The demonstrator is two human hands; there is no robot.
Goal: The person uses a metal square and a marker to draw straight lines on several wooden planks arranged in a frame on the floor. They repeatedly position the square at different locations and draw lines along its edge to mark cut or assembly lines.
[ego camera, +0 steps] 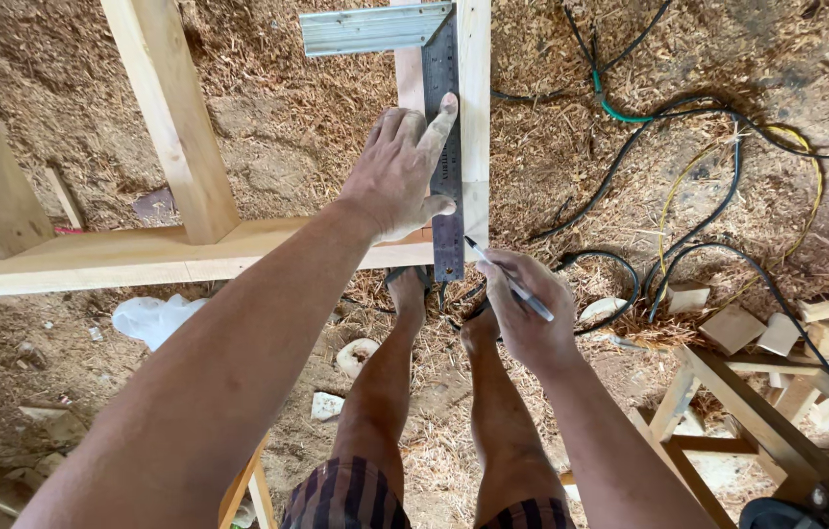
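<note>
Fingers (439,122) flat on square (446,176), rt hand (524,312) gripping pencil (512,282)

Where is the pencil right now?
In the head view, the pencil is in the right hand, just right of centre, its tip beside the metal square that the left hand presses onto the wood.

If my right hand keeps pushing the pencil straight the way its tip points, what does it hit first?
Most likely the metal square's blade: the pencil in the right hand points up-left at its lower edge on the wooden rail.

Tangled cables (708,186) on sawdust floor (287,127), wood offcuts (806,328) right, white plastic bag (152,318) left, wooden stool (767,421) lower right.
</note>
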